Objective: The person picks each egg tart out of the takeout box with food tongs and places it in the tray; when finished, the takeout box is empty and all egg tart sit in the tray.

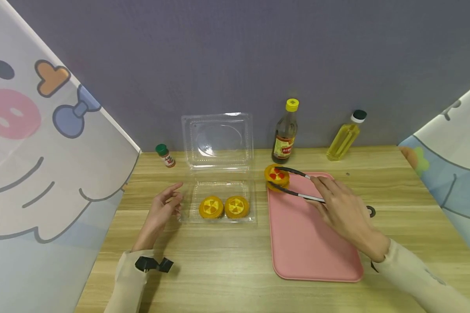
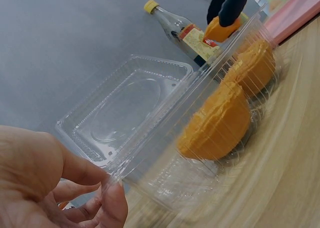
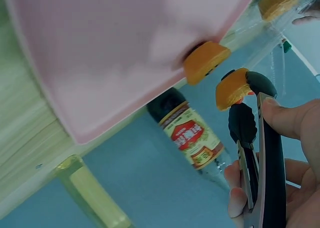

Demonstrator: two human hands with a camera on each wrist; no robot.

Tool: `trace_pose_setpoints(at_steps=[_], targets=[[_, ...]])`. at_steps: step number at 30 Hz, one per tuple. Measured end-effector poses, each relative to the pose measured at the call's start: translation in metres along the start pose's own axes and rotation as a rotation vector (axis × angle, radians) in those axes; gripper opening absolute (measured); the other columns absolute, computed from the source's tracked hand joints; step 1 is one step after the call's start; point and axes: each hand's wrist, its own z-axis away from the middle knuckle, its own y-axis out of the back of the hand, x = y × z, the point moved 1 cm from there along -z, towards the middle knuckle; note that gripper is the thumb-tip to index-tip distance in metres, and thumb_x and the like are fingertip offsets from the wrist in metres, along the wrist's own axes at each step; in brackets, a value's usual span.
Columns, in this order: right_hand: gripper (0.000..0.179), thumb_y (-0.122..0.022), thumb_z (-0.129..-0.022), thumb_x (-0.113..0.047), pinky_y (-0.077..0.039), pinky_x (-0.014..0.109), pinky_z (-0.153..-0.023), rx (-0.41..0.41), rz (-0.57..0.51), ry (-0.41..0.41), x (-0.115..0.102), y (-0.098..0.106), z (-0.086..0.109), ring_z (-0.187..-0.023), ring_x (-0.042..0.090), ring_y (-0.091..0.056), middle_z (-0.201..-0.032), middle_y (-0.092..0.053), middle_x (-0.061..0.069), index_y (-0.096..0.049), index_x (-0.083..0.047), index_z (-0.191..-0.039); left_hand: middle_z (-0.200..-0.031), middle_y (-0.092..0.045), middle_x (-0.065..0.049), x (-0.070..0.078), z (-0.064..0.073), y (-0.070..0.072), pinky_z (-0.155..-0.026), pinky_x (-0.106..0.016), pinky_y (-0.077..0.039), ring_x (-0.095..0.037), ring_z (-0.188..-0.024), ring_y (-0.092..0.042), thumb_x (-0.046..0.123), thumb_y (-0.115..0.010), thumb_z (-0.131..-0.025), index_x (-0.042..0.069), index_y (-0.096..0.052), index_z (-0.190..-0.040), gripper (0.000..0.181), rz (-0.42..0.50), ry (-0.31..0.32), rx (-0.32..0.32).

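My right hand grips black-and-silver tongs. Between their tips is an orange egg tart with red pieces on top, held above the tray's far left corner. Beneath it, another tart sits on the pink tray. My left hand is at the left edge of a clear plastic box, its thumb and finger pinching the rim in the left wrist view. Two tarts with yellow-and-orange tops, one on the left and one on the right, lie in the box, whose lid stands raised.
Behind the tray stands a dark sauce bottle with a yellow cap. A yellow oil bottle is farther right. At the back left is a small green-capped jar. A grey wall closes off the wooden table's far side.
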Motion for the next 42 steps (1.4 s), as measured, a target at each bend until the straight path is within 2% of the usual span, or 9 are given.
trace_pose_setpoints(at_steps=[11, 16, 18, 21, 23, 25, 40, 42], targets=[[0.069, -0.082, -0.079, -0.022, -0.06, 0.052, -0.066, 0.035, 0.032, -0.038, 0.018, 0.006, 0.017, -0.104, 0.039, -0.068, -0.125, -0.068, 0.018, -0.06, 0.0, -0.14, -0.115, -0.054, -0.011, 0.001, -0.002, 0.001, -0.061, -0.021, -0.056, -0.007, -0.074, -0.056, 0.01, -0.05, -0.11, 0.007, -0.044, -0.158, 0.048, -0.005, -0.003, -0.004], [0.059, -0.069, -0.093, -0.031, -0.06, 0.053, -0.07, 0.036, 0.037, -0.041, 0.025, 0.007, 0.026, -0.102, 0.04, -0.067, -0.123, -0.067, 0.019, -0.059, 0.0, -0.143, -0.115, -0.054, -0.01, 0.001, -0.002, 0.001, -0.06, -0.021, -0.055, -0.007, -0.075, -0.056, 0.009, -0.05, -0.11, 0.006, -0.044, -0.158, 0.048, -0.002, -0.004, -0.007], [0.059, -0.068, -0.094, -0.03, -0.06, 0.053, -0.072, 0.032, 0.035, -0.044, 0.027, 0.007, 0.029, -0.101, 0.04, -0.067, -0.122, -0.067, 0.019, -0.058, 0.001, -0.143, -0.115, -0.054, -0.011, 0.001, -0.002, 0.001, -0.06, -0.021, -0.055, -0.007, -0.075, -0.056, 0.009, -0.05, -0.11, 0.006, -0.044, -0.158, 0.048, -0.004, -0.005, -0.007], [0.062, -0.076, -0.087, -0.023, -0.059, 0.053, -0.075, 0.021, 0.03, -0.065, 0.029, 0.008, 0.034, -0.101, 0.039, -0.066, -0.122, -0.068, 0.019, -0.059, 0.002, -0.141, -0.114, -0.054, -0.011, 0.001, -0.003, 0.001, -0.06, -0.021, -0.055, -0.008, -0.075, -0.056, 0.009, -0.05, -0.11, 0.006, -0.044, -0.157, 0.048, -0.007, -0.004, -0.006], [0.068, -0.083, -0.078, -0.016, -0.059, 0.054, -0.075, 0.015, 0.027, -0.079, 0.031, 0.009, 0.037, -0.102, 0.04, -0.066, -0.122, -0.068, 0.019, -0.06, 0.003, -0.139, -0.113, -0.054, -0.011, 0.001, -0.003, 0.001, -0.06, -0.021, -0.055, -0.008, -0.074, -0.056, 0.009, -0.05, -0.11, 0.006, -0.045, -0.157, 0.048, -0.008, -0.004, -0.004], [0.07, -0.085, -0.075, -0.012, -0.059, 0.054, -0.075, 0.009, 0.027, -0.09, 0.033, 0.009, 0.039, -0.103, 0.04, -0.066, -0.123, -0.068, 0.019, -0.06, 0.003, -0.138, -0.112, -0.055, -0.01, 0.001, -0.003, 0.001, -0.059, -0.021, -0.055, -0.008, -0.074, -0.056, 0.009, -0.051, -0.11, 0.006, -0.045, -0.157, 0.047, -0.006, -0.005, -0.003], [0.07, -0.087, -0.073, -0.011, -0.06, 0.055, -0.076, -0.013, 0.044, -0.068, 0.042, 0.005, 0.048, -0.097, 0.043, -0.068, -0.12, -0.068, 0.023, -0.062, 0.007, -0.136, -0.108, -0.054, -0.004, -0.001, -0.001, 0.0, -0.058, -0.019, -0.054, -0.007, -0.074, -0.055, 0.008, -0.051, -0.109, 0.004, -0.045, -0.156, 0.047, 0.008, 0.004, 0.009], [0.071, -0.088, -0.072, -0.01, -0.06, 0.056, -0.08, -0.019, 0.04, -0.072, 0.042, 0.004, 0.05, -0.097, 0.043, -0.068, -0.12, -0.068, 0.023, -0.061, 0.007, -0.136, -0.109, -0.055, -0.006, 0.0, -0.001, 0.0, -0.058, -0.02, -0.054, -0.007, -0.074, -0.056, 0.008, -0.051, -0.11, 0.004, -0.045, -0.156, 0.047, 0.006, 0.003, 0.006]])
